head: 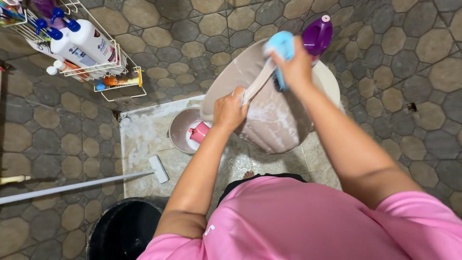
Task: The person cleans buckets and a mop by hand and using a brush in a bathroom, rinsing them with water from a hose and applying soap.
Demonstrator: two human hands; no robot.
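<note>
1. The large beige tub (276, 120) is the biggest thing in hand. It is tilted up on its edge over the pale wet floor slab (144, 139), its soapy inside turned toward the person. Lather covers its wall, so it could well slide or roll out of the grip and drop onto the slab.

2. The black bucket (124, 230) stands at the lower left, near the person's left side and well apart from the tub. A step back on a wet floor might knock it.

3. The smaller round pail (180, 127) sits just beside the tub's lower edge, with a pink dipper (199, 131) inside. If the tub slips left it would likely strike this pail.

4. The long-handled floor wiper (158, 168) lies across the floor to the left; its handle looks like a trip risk.

5. The purple bottle (317, 34) stands behind the tub's upper rim. A hard scrubbing stroke could tip it.

6. The left hand (230, 110) is closed over the tub's rim, steadying it. Soap there may loosen this hold.

7. The right hand (296, 67) is clenched around a blue scrub brush (281, 48), bristles against the tub near the top rim. A slick handle could let it slip away.
</note>
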